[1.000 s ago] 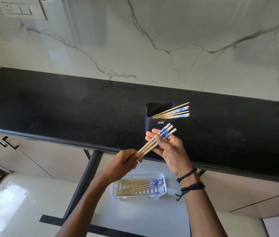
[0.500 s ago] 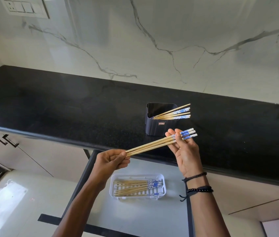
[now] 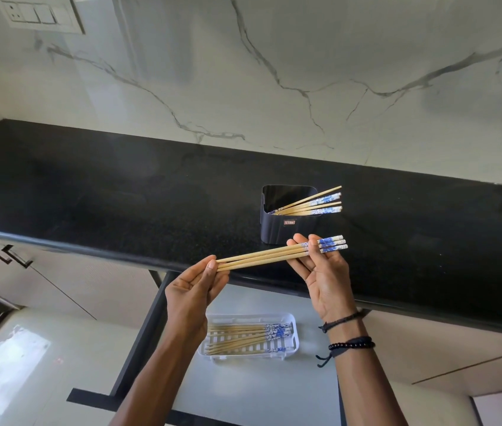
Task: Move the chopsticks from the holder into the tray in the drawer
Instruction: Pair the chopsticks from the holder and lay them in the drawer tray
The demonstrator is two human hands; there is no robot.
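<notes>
A small bundle of bamboo chopsticks [image 3: 268,256] with blue-patterned ends lies level between my hands, above the counter's front edge. My left hand [image 3: 195,287] pinches the plain tips between thumb and fingers. My right hand [image 3: 323,273] pinches the patterned ends, palm facing me. Behind them the black holder [image 3: 286,229] stands on the black counter [image 3: 120,210] with several chopsticks [image 3: 311,204] leaning out to the right. Below, in the open drawer [image 3: 243,385], the white slotted tray [image 3: 292,336] holds several chopsticks [image 3: 243,336] laid lengthwise.
The marble wall [image 3: 274,72] rises behind the counter, with a switch plate [image 3: 40,15] at the top left. Cabinet doors with dark handles [image 3: 6,256] flank the drawer. The pale floor [image 3: 13,364] shows at the lower left.
My hands have drawn apart along the bundle: the left slid to the plain tips, the right to the patterned ends. The bundle went from tilted to nearly level.
</notes>
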